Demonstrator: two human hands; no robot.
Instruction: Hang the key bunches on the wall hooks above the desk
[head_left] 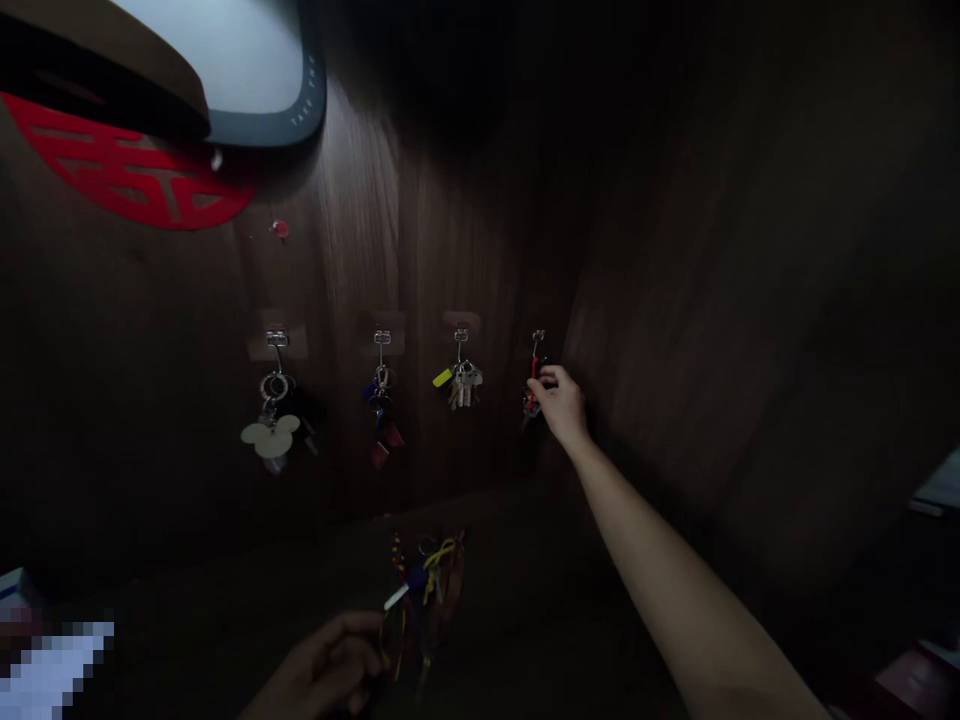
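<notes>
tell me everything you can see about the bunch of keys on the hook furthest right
The key bunch hangs below a metal hook on the dark, wood-look panel, at the right end of the row. A narrow, bright red piece runs down it, with small silvery, metal-looking parts lower down. The right hand touches it from the right and hides part of it; individual keys are too dark to count.

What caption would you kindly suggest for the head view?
Right hand holding a red strip below the rightmost hook; left hand beside a yellow cord.
</notes>
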